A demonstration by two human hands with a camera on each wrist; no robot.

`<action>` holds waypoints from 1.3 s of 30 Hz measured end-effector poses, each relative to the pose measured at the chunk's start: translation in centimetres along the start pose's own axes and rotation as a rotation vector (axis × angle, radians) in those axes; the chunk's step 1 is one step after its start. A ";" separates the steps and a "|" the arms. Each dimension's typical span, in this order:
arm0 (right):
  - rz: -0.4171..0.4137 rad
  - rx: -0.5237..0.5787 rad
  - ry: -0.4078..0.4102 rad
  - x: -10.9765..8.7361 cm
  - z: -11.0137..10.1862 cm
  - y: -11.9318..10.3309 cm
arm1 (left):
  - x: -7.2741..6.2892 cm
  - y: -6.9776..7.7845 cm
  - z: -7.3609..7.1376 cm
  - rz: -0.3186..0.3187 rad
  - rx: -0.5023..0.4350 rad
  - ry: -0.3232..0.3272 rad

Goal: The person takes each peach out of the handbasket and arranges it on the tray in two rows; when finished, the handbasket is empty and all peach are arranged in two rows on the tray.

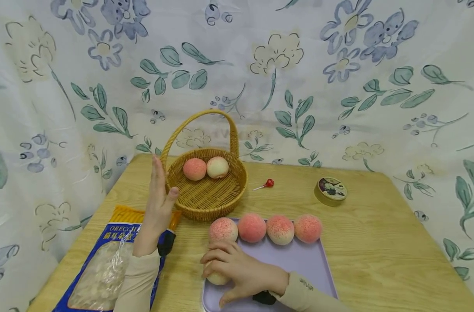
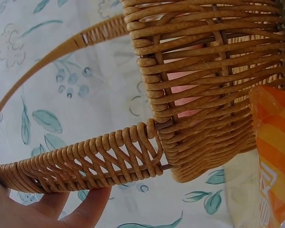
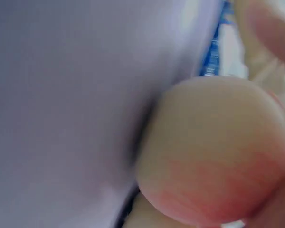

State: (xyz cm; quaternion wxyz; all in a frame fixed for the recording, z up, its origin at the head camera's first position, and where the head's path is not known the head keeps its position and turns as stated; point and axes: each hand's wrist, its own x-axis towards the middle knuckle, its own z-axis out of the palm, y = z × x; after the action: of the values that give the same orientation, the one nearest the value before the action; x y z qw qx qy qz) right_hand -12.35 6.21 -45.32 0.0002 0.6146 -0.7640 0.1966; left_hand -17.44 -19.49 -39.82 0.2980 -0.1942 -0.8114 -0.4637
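Note:
My left hand (image 1: 159, 208) is at the left side of a wicker basket (image 1: 206, 212), fingers straight and pointing up, touching its handle (image 2: 90, 164). Inside the basket lie two peaches, one pink (image 1: 194, 169) and one paler (image 1: 217, 167). At the left side of a lilac tray (image 1: 291, 260), my right hand (image 1: 241, 268) grips a pale peach with a red blush (image 3: 213, 147), its fingers bent over the top. That peach (image 1: 216, 277) is partly covered by the hand in the head view. Several peaches (image 1: 280, 229) line the tray's far edge.
A blue and orange pasta bag (image 1: 104, 264) lies under my left forearm. Behind the tray are a red lollipop (image 1: 269, 183) and a round tin (image 1: 330, 191). Floral cloth (image 1: 237, 86) hangs behind the wooden table (image 1: 385, 242).

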 end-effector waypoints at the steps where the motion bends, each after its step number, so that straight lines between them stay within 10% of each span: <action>1: 0.001 0.057 -0.018 -0.1 -0.1 0.0 | 0.0 0.0 -0.1 0.000 0.003 0.001; 4: 0.012 0.161 -0.034 -0.3 -0.2 0.2 | -0.1 -0.2 -0.5 0.002 0.020 0.005; 12: 0.041 -0.004 -0.006 0.3 -0.3 0.0 | -0.3 -0.7 -0.8 -0.025 0.026 0.004; 18: 0.086 0.234 0.048 1.5 -4.0 0.9 | -1.0 -0.9 -0.9 -0.045 0.029 -0.016; 28: 0.308 0.514 0.236 7.3 -10.6 6.7 | -0.7 -1.0 -1.1 -0.018 0.041 -0.015; 39: 0.533 0.612 0.229 16.3 -8.4 11.8 | -0.7 -0.4 -0.9 -0.033 0.029 -0.020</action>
State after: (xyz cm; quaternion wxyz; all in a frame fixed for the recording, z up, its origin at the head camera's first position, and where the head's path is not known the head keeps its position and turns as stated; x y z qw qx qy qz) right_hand -29.47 -4.60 -37.18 -0.1484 0.3415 -0.7976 0.4745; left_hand -16.87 -20.47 -40.16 0.2850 -0.1810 -0.8242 -0.4546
